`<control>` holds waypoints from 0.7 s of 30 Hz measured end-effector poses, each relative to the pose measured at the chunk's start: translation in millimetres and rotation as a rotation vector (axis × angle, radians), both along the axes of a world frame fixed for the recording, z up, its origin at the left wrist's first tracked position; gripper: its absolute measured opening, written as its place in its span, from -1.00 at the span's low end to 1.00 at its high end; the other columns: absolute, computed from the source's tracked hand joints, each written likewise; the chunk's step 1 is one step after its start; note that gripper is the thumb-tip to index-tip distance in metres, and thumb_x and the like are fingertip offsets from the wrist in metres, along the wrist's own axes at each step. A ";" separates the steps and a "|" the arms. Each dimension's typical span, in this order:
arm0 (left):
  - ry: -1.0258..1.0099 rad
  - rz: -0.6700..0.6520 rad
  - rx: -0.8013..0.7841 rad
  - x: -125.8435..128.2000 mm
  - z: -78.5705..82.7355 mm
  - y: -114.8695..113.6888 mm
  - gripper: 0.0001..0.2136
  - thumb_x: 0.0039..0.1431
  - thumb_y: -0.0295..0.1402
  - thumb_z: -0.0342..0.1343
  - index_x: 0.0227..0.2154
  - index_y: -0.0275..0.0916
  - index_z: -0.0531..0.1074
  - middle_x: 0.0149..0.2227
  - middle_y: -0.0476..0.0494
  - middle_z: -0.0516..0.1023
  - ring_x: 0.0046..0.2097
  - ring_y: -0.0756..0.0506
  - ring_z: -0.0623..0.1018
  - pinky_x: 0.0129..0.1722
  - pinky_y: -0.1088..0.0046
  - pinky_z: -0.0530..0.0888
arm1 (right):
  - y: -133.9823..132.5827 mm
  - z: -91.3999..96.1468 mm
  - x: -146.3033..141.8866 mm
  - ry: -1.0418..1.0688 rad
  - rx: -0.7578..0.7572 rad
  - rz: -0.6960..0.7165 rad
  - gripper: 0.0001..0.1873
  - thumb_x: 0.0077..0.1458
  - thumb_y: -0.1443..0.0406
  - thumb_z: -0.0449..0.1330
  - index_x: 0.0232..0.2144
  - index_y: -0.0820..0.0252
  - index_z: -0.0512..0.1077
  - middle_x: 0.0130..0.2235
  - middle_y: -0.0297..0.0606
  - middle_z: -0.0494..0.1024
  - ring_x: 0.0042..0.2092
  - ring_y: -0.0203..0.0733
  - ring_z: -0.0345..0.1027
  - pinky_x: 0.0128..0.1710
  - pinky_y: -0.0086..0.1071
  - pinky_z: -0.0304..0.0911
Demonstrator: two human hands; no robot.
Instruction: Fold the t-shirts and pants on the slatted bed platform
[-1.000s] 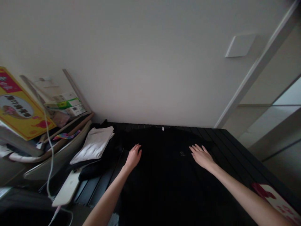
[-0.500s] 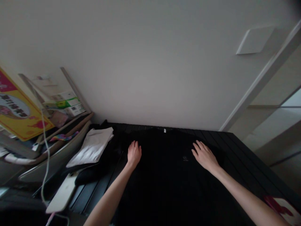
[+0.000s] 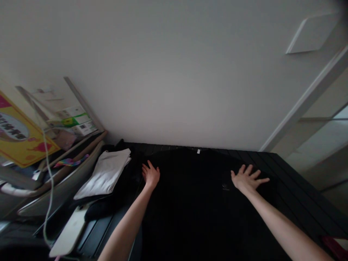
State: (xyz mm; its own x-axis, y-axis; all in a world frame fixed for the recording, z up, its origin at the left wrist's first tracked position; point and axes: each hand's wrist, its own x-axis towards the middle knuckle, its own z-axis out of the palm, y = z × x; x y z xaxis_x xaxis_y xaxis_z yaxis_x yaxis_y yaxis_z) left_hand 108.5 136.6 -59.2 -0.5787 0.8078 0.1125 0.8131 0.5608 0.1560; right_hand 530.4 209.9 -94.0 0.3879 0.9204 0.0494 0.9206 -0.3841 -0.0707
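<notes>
A black garment that looks like a T-shirt point(image 3: 190, 203) lies spread over the dark slatted table point(image 3: 288, 188). A small white neck label point(image 3: 198, 151) shows at its far edge, and a small pale logo point(image 3: 225, 186) sits on its right half. On the upper left part of the cloth rests my left hand point(image 3: 151, 175), fingers apart and holding nothing. My right hand point(image 3: 247, 178) lies flat with spread fingers on the upper right part, just right of the logo. Black cloth on dark slats hides much of the garment's outline.
Left of the garment is a folded pale cloth point(image 3: 106, 172) on dark fabric. A white phone point(image 3: 69, 232) and a white cable point(image 3: 49, 174) are nearer me. A rack with packets point(image 3: 78, 119) stands at far left, a white wall point(image 3: 174, 72) behind. A dark red item point(image 3: 333, 246) lies lower right.
My right hand has spread its fingers and shifted outward to the right. My left hand has moved slightly left, its fingers opening. The view has shifted a little.
</notes>
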 end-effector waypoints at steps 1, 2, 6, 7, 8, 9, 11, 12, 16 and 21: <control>-0.006 0.017 -0.001 2.1 2.8 1.6 -0.36 0.26 -0.24 -0.12 0.28 -0.55 -0.12 0.24 -0.78 0.05 0.25 -0.51 0.16 0.09 -0.08 0.22 | -5.5 1.0 -12.7 -0.047 0.096 0.122 -0.29 0.26 0.05 -0.25 0.30 0.40 0.02 0.36 0.18 -0.17 0.33 0.42 -0.39 0.15 0.41 -0.45; -0.015 0.025 -0.005 3.6 6.1 3.7 -0.36 0.26 -0.25 -0.10 0.28 -0.53 -0.11 0.22 -0.76 0.10 0.23 -0.50 0.20 0.07 -0.07 0.24 | -12.2 0.8 -26.8 -0.074 0.183 0.262 -0.33 0.28 0.09 -0.26 0.31 0.36 0.00 0.37 0.12 -0.20 0.35 0.35 -0.41 0.18 0.34 -0.40; -0.083 0.032 -0.052 3.2 21.0 15.1 -0.37 0.21 -0.33 -0.02 0.27 -0.46 -0.07 0.11 -0.63 0.29 0.12 -0.41 0.37 -0.02 0.08 0.37 | -36.4 -7.2 -81.5 -0.015 0.209 0.608 -0.34 0.27 -0.01 -0.20 0.33 0.07 -0.05 0.40 -0.15 -0.22 0.36 0.23 -0.42 0.23 0.21 -0.27; -0.107 0.034 -0.070 1.7 24.7 17.8 -0.37 0.19 -0.36 -0.01 0.27 -0.47 -0.07 0.08 -0.61 0.33 0.08 -0.37 0.42 -0.06 0.15 0.40 | -39.2 -9.4 -91.0 0.005 0.166 0.629 -0.33 0.25 -0.03 -0.19 0.33 0.04 -0.06 0.40 -0.18 -0.21 0.37 0.21 -0.39 0.25 0.18 -0.26; -0.133 0.036 -0.091 -0.2 28.6 20.1 -0.36 0.17 -0.40 0.01 0.26 -0.49 -0.08 0.05 -0.59 0.36 0.03 -0.34 0.47 -0.10 0.21 0.42 | -40.4 -11.1 -97.9 0.023 0.119 0.636 -0.32 0.25 -0.06 -0.19 0.33 0.02 -0.06 0.40 -0.19 -0.20 0.37 0.19 -0.37 0.26 0.15 -0.26; -0.158 0.034 -0.112 -2.2 32.9 22.0 -0.34 0.15 -0.44 0.02 0.26 -0.51 -0.09 0.01 -0.57 0.40 -0.02 -0.30 0.51 -0.12 0.27 0.44 | -40.2 -12.2 -102.6 0.039 0.074 0.636 -0.31 0.24 -0.07 -0.20 0.33 0.00 -0.06 0.39 -0.20 -0.19 0.37 0.16 -0.34 0.27 0.12 -0.27; -0.195 0.012 -0.145 -6.6 43.0 24.7 -0.33 0.11 -0.51 0.05 0.26 -0.47 -0.08 -0.04 -0.51 0.46 -0.08 -0.26 0.56 -0.15 0.33 0.45 | -37.3 -12.5 -106.6 0.072 0.001 0.637 -0.30 0.23 -0.10 -0.21 0.33 -0.04 -0.09 0.39 -0.21 -0.19 0.37 0.14 -0.34 0.28 0.09 -0.29; -0.205 -0.002 -0.151 -8.8 49.2 25.9 -0.33 0.10 -0.53 0.05 0.26 -0.44 -0.07 -0.05 -0.49 0.48 -0.08 -0.25 0.57 -0.15 0.34 0.45 | -35.6 -11.9 -107.4 0.087 -0.023 0.641 -0.30 0.22 -0.12 -0.23 0.33 -0.06 -0.11 0.40 -0.23 -0.21 0.37 0.13 -0.35 0.28 0.09 -0.31; -0.197 -0.042 -0.083 -13.8 78.5 33.2 -0.39 0.12 -0.61 -0.03 0.24 -0.37 -0.02 -0.01 -0.50 0.46 0.02 -0.31 0.51 -0.07 0.24 0.44 | -31.2 -7.8 -116.0 0.125 -0.070 0.660 -0.28 0.21 -0.16 -0.26 0.33 -0.12 -0.16 0.40 -0.28 -0.28 0.37 0.14 -0.43 0.27 0.12 -0.36; -0.221 -0.099 0.070 5.7 109.8 52.3 -0.49 0.13 -0.64 -0.07 0.17 -0.42 0.08 0.03 -0.57 0.42 0.07 -0.33 0.48 -0.01 0.14 0.41 | -26.6 -3.7 -141.2 0.140 -0.050 0.618 -0.28 0.21 -0.14 -0.22 0.33 -0.07 -0.12 0.40 -0.24 -0.25 0.37 0.16 -0.45 0.27 0.12 -0.42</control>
